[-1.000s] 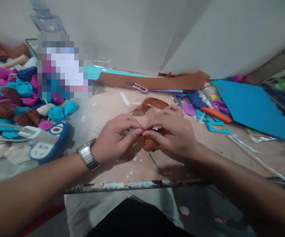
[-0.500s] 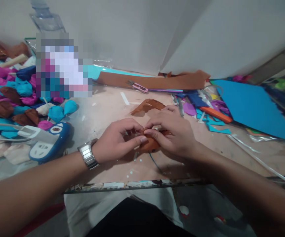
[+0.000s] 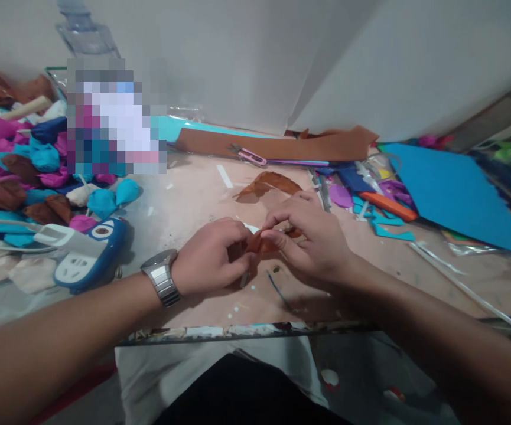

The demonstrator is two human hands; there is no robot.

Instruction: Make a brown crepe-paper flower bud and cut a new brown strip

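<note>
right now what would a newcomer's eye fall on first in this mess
Probably the heap of crumpled pink, blue and brown bundles at the far left, with an eye-painted socket block in front of it. The big blue sheet on the right likely comes next. Then, at the centre, the left hand and right hand holding a small brown piece between them.

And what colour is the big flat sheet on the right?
The big flat sheet is blue; clearest in the head view.

Left hand (image 3: pixel 218 255) and right hand (image 3: pixel 311 236) pinching brown paper (image 3: pixel 267 243), pink-handled snips (image 3: pixel 251 156) beyond
</note>
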